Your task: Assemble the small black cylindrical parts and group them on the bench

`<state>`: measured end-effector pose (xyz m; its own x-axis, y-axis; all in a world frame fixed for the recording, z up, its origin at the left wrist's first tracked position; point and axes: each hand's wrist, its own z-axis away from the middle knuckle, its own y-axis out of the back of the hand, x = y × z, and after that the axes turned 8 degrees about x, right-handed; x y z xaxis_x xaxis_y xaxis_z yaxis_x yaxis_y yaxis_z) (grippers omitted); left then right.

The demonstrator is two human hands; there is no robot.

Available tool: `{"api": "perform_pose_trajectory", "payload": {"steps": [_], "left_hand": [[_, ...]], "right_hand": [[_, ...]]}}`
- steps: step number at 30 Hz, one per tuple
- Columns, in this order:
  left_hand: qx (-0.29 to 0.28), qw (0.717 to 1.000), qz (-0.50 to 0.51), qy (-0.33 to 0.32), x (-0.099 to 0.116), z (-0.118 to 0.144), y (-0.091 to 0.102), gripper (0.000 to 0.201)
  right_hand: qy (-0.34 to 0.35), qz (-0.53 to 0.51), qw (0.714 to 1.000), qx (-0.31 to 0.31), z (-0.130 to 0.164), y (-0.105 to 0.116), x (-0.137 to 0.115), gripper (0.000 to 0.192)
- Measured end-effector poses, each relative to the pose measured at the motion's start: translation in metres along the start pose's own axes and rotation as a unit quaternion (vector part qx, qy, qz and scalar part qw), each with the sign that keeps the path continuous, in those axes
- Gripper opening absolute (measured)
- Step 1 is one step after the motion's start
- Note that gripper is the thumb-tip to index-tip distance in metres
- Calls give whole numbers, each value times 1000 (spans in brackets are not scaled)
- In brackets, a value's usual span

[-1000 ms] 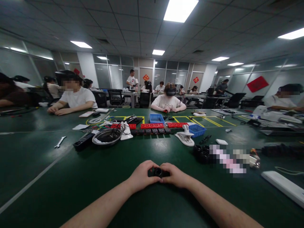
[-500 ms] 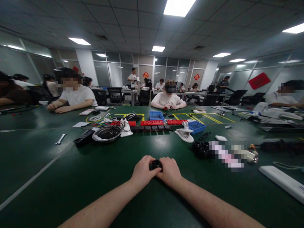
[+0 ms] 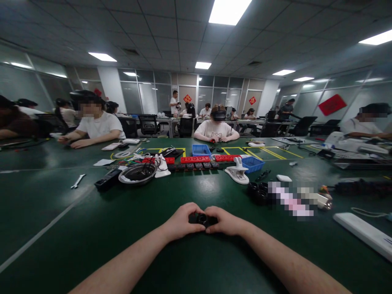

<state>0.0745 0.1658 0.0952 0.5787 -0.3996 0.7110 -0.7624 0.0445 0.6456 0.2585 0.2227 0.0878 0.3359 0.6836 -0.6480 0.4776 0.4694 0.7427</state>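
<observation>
Between my hands is a small black round part [image 3: 202, 219] with a hole in its middle; its exact kind does not show. From the left side my left hand [image 3: 181, 220] curls round it, thumb at the near edge and fingers at the far edge. My right hand [image 3: 227, 221] arches round the right side, its thumb and fingertips closed in at the part. The fingertips partly cover its edges. Below lies the green table top [image 3: 196, 261]. Several similar black round pieces [image 3: 259, 192] are grouped to the right.
Ahead stand red sockets strips [image 3: 196, 159], blue bins [image 3: 251, 164], a white clip base [image 3: 238, 173] and a metal bowl [image 3: 137, 175] with cables. A wrench [image 3: 78, 181] lies left, a long white casing [image 3: 364, 234] right. People sit across the table.
My hands have shifted on the black part: the right hand has rolled outward, its thumb now nearer the front edge, and a little more of the part shows.
</observation>
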Motion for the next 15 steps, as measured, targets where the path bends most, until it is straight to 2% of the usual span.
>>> {"api": "perform_pose_trajectory", "payload": {"steps": [4, 10, 15], "left_hand": [[-14, 1000, -7, 20, 0, -1, 0, 33], [-18, 1000, -8, 22, 1, 0, 0, 34], [-10, 1000, -10, 26, 1, 0, -2, 33]], "right_hand": [[18, 0, 1000, 0, -1, -2, 2, 26], [8, -6, 1000, 1, -2, -1, 1, 28], [-39, -2, 999, 21, -1, -2, 0, 24]]}}
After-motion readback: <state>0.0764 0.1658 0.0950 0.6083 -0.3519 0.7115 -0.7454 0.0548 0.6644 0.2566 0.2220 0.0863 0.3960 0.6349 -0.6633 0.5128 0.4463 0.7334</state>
